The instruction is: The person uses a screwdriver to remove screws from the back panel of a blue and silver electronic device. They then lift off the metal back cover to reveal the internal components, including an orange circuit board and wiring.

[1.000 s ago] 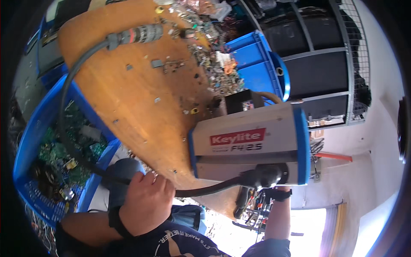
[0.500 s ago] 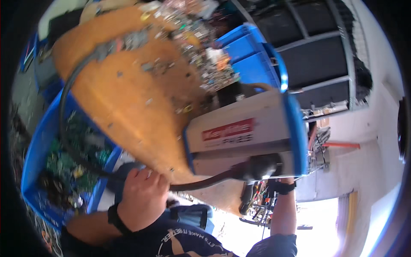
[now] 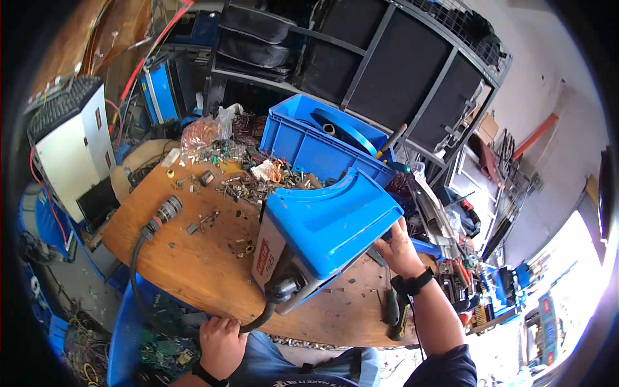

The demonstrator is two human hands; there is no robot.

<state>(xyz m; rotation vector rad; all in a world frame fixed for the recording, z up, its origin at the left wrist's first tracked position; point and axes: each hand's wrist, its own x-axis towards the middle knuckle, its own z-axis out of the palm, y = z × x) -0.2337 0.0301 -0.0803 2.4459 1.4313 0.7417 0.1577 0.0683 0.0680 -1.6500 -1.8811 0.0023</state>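
Note:
A boxy electrical unit (image 3: 322, 222) with a bright blue end cover and pale metal sides rests tilted on the wooden table, its blue end facing up. From its lower side a thick black cable (image 3: 261, 317) curves out of a black gland. My left hand (image 3: 221, 345) is closed around this cable at the table's near edge. The cable runs on left to a ribbed metal connector (image 3: 166, 211) lying on the table. My right hand (image 3: 401, 251) holds the unit's right side, thumb apart and fingers along its edge; the fingertips are partly hidden.
Scrap parts (image 3: 258, 177) are heaped at the table's back, before a blue crate (image 3: 309, 138). Screwdrivers (image 3: 392, 308) lie right of the unit. A blue bin (image 3: 122, 335) of circuit boards stands below left. A white cabinet (image 3: 77, 142) is far left.
The unit has turned so its blue end faces up instead of right. My right hand, hidden behind it before, now shows at its side. My left hand still grips the cable.

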